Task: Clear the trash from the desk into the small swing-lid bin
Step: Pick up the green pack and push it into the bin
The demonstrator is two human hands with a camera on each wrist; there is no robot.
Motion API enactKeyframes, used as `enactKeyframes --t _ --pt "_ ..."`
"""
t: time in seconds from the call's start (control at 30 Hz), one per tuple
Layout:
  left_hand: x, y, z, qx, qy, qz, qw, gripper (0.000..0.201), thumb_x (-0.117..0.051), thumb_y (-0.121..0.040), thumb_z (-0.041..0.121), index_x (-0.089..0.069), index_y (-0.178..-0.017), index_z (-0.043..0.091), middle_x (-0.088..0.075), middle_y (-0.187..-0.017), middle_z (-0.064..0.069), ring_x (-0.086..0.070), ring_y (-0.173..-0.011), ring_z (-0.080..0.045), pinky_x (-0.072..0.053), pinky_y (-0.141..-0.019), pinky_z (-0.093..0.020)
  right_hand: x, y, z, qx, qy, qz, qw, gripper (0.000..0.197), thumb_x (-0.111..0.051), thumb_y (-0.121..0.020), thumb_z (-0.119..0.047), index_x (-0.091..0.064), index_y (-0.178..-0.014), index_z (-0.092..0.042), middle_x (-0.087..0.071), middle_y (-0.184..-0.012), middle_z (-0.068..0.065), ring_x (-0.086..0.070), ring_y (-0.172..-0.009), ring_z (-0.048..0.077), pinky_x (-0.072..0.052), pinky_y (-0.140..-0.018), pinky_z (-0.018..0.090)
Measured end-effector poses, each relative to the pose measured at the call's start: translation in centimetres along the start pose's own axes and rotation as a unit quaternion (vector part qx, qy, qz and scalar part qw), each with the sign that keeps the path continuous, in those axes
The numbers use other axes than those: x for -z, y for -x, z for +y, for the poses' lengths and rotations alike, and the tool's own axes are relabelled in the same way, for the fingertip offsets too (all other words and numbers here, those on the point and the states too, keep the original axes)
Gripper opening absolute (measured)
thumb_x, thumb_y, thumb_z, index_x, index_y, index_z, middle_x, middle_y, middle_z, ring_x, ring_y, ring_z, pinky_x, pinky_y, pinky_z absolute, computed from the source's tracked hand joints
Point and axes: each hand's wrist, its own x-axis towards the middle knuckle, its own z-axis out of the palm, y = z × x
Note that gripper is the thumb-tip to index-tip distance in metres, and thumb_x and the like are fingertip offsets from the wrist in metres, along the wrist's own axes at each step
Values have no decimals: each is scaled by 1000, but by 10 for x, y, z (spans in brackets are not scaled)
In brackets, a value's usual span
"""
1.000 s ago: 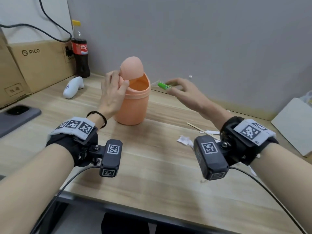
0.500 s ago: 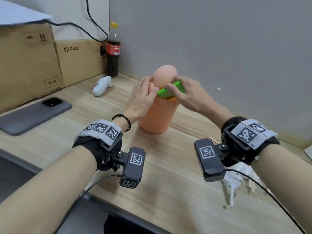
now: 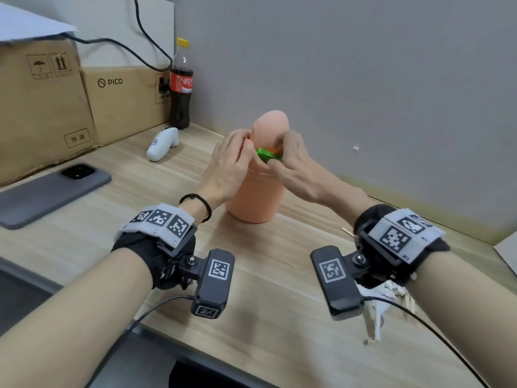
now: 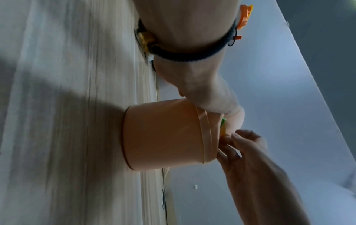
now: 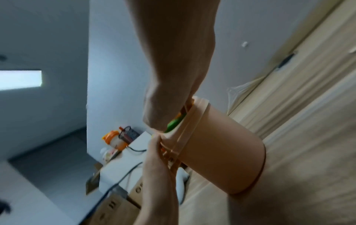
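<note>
Your left hand (image 3: pixel 228 166) is up against the left side of the bin's (image 3: pixel 256 197) top, fingers straight and pressing the swing lid (image 3: pixel 270 127), which stands tipped up on end; nothing is held in that hand. Your right hand (image 3: pixel 293 166) pinches a green wrapper (image 3: pixel 265 154) with curled fingers, right at the bin's mouth, and the wrapper sits over the rim, partly in the opening. From the right wrist camera the green piece (image 5: pixel 174 124) shows wedged between your hand and the rim. The bin stands upright on the desk (image 3: pixel 268 289), toward the back edge near the wall, about mid-width. More trash lies near the desk's right edge: crumpled white paper scraps (image 3: pixel 376 309) under your right wrist, and a wooden stick (image 3: pixel 347 231) just behind it. Toward the back left corner sit two cardboard boxes (image 3: pixel 123 102), a cola bottle (image 3: pixel 181 88) and a white controller (image 3: pixel 163 143); a grey phone (image 3: pixel 53 191) lies face down near the left edge.
</note>
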Motion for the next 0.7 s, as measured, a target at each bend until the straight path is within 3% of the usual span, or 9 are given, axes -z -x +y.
enactKeyframes --t 0.13,0.2,0.27,0.4,0.47,0.57,0.6,0.67,0.7 --pt "-1 2 0 -4 -11 7 1000 36 -29 -101 32 -50 -128 20 -50 -131 3 -44 -116 -18 -33 -100 -31 15 16 14 -3 -9 -57 998 31 -38 -101 -18 -48 -129 -15 -52 -125 1 -46 -111 18 -34 -90 29" --pt "-3 3 0 -3 -10 9 1000 36 -29 -102 31 -49 -129 19 -49 -132 3 -43 -116 -17 -31 -98 -29 18 21 16 13 31 -90 995 37 -38 -102 -22 -45 -138 -17 -55 -132 5 -47 -120 22 -34 -97 30" --pt "-3 3 0 -4 -11 10 1000 36 -28 -102 31 -49 -129 20 -49 -133 3 -42 -116 -17 -31 -99 -29 21 19 10 7 31 -110 993 37 -39 -102 -21 -49 -137 -17 -58 -129 7 -50 -118 25 -36 -92 30" --pt "-1 2 -1 -9 -7 3 1000 37 -28 -101 32 -49 -130 20 -49 -132 4 -42 -119 -16 -30 -100 -27 31 1 -10 -22 56 -177 982 31 -33 -89 -30 -61 -92 -17 -56 -79 3 -51 -80 24 -34 -71 38" --pt "-2 2 -1 -15 1 7 1000 39 -28 -100 32 -49 -129 18 -50 -130 3 -44 -118 -16 -32 -102 -30 37 -9 -19 -36 112 -211 970 34 -28 -82 -44 -52 -77 -20 -47 -71 -2 -44 -76 21 -29 -75 38" --pt "-5 4 1 -18 -1 17 1000 36 -27 -102 28 -49 -128 16 -49 -122 6 -43 -111 -14 -33 -99 -30 44 -19 -26 -47 79 -268 959 63 -22 -58 -68 -52 -76 -15 -47 -72 -4 -41 -72 14 -32 -68 30" --pt "-5 4 1 -18 0 17 1000 35 -27 -102 27 -49 -128 17 -47 -119 8 -43 -109 -14 -33 -98 -29 43 -22 -25 -42 71 -285 955 59 -27 -60 -66 -53 -76 -16 -47 -73 -6 -40 -74 13 -31 -67 28" --pt "-6 3 1 -23 2 14 1000 35 -27 -102 27 -49 -127 17 -45 -118 11 -43 -110 -14 -33 -98 -29 43 -25 -25 -68 64 -332 939 21 -38 -76 -43 -56 -69 -35 -45 -76 -14 -40 -82 15 -31 -72 27" --pt "-6 3 0 -25 4 15 1000 36 -26 -101 28 -49 -127 18 -45 -117 11 -44 -110 -15 -34 -99 -30 43 -27 -25 -79 67 -355 929 27 -41 -81 -31 -56 -65 -47 -43 -78 -18 -40 -87 14 -31 -77 29"
